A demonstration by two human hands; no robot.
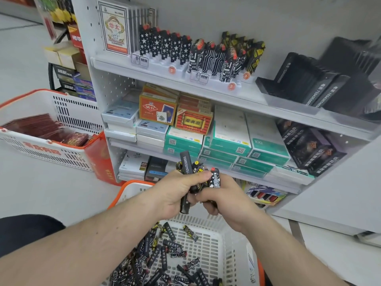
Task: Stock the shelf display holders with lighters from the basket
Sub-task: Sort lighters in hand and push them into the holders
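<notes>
Your left hand (177,189) gripped a bundle of lighters (190,174), long axes roughly upright, over the basket (214,240). Your right hand (221,196) pinched one patterned lighter (215,178), red cap up. Two holders (162,60) stood at the top shelf's (206,87) front edge.

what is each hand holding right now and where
Left hand grips a bunch of black patterned lighters round their middles; right hand pinches one red-topped lighter low down.

Bare forearms (107,240), no sleeves visible
</notes>
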